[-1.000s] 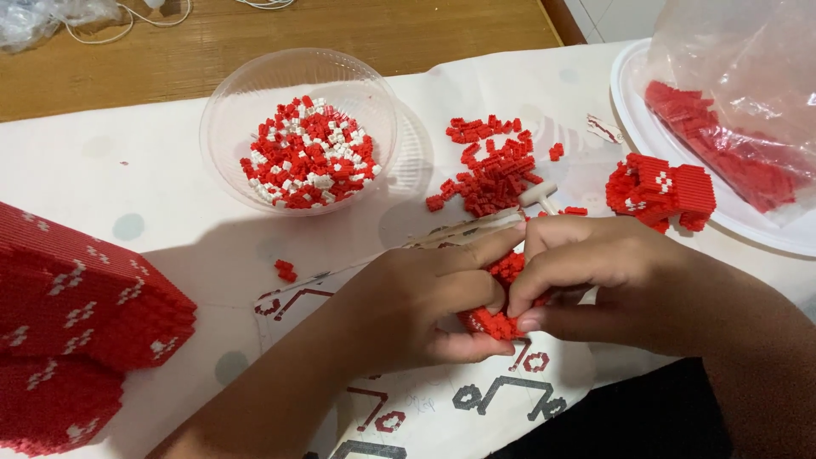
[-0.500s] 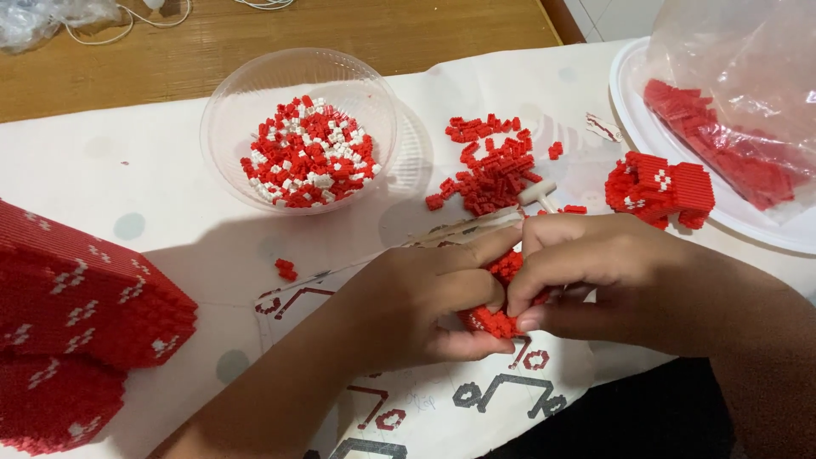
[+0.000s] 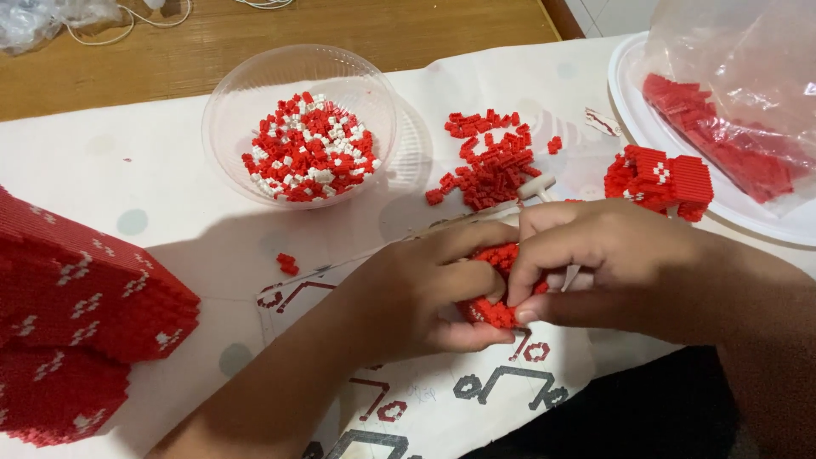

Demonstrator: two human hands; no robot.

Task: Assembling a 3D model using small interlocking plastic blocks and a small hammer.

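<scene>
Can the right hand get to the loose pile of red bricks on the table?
Probably yes. The right hand is busy pinching a small red brick piece together with the left hand, but the loose red bricks lie just beyond it with nothing between.

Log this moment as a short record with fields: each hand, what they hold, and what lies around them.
left hand: cups a small red brick cluster from the left
right hand: fingertips press on the same cluster from the right
under the hands: printed instruction sheet
bowl: clear, holds red and white bricks
loose pile: red bricks on the white cloth
far left: large red built block with white marks
far right: white plate with a clear bag of red bricks; a small red assembly at its edge
</scene>
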